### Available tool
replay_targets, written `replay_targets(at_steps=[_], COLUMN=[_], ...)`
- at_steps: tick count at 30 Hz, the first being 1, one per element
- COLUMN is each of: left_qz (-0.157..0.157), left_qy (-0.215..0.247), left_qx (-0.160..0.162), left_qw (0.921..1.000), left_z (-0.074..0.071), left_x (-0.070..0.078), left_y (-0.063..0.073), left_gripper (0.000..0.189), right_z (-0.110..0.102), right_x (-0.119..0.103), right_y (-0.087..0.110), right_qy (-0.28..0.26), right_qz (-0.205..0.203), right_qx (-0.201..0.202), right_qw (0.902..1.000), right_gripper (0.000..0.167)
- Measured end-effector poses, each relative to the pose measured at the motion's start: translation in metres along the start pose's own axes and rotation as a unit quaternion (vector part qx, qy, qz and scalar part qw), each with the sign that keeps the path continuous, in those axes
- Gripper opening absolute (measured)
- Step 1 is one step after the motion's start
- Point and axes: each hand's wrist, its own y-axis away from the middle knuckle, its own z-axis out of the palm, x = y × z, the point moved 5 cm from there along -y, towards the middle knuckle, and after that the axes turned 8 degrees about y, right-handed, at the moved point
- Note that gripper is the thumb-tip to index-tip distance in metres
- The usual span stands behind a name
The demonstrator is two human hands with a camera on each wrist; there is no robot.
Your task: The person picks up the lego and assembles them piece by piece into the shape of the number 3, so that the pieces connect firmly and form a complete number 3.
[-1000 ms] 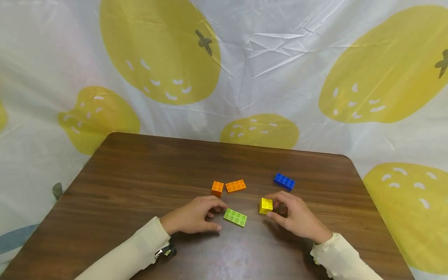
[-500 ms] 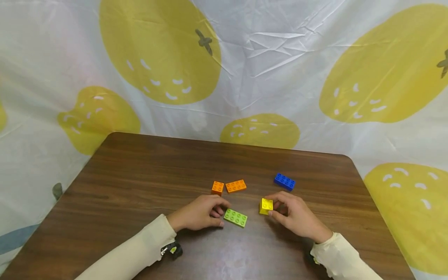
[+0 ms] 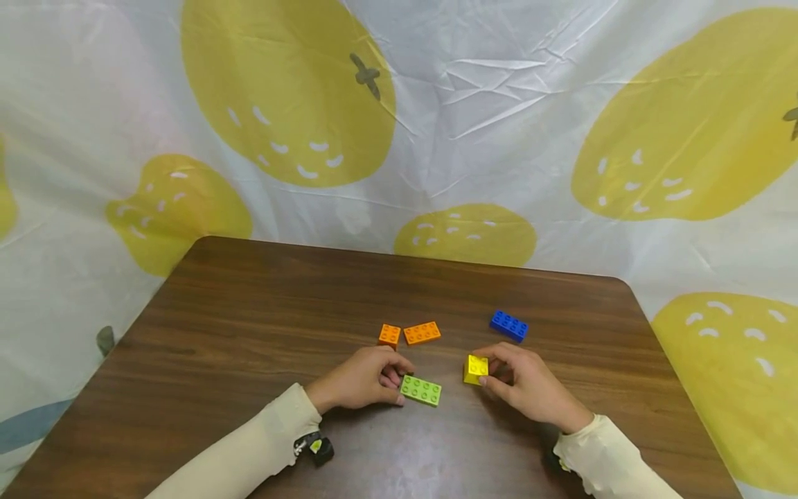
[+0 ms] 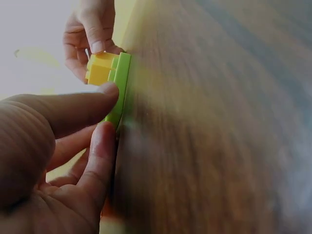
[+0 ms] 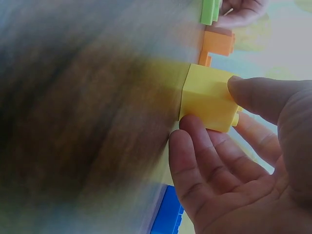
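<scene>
My left hand [image 3: 360, 378] pinches the left end of a lime green toy building brick [image 3: 421, 390], which lies flat on the table, studs up. In the left wrist view, thumb and fingers meet at the near end of the green brick [image 4: 123, 80]. To its right, my right hand [image 3: 528, 385] holds a small yellow building brick [image 3: 476, 369] between thumb and fingers. The right wrist view shows the yellow brick [image 5: 209, 95] upright, its base at the tabletop. Green and yellow bricks stand apart, with a short gap between them.
Behind the left hand are a small orange brick [image 3: 389, 335] and a flat orange brick [image 3: 422, 333]. A blue brick [image 3: 509, 326] lies beyond the right hand. The brown wooden table [image 3: 280, 291] ends at a fruit-print cloth [image 3: 436, 159].
My left hand has moved slightly right, from beside the green brick onto its left end. The green brick has turned a little. The right hand stays at the yellow brick.
</scene>
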Motion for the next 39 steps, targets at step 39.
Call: replay_targets(at_steps=[39], left_qz=[-0.047], left_qy=[-0.007], left_qx=[0.046], left_qw=[0.9978], left_z=[0.002], left_x=[0.002], left_y=[0.004], left_gripper=[0.036], right_z=[0.002], right_x=[-0.01], right_y=[0.0], right_qy=[-0.03], right_qz=[0.018], right_qx=[0.025], right_qw=[0.9991], right_gripper=[0.034])
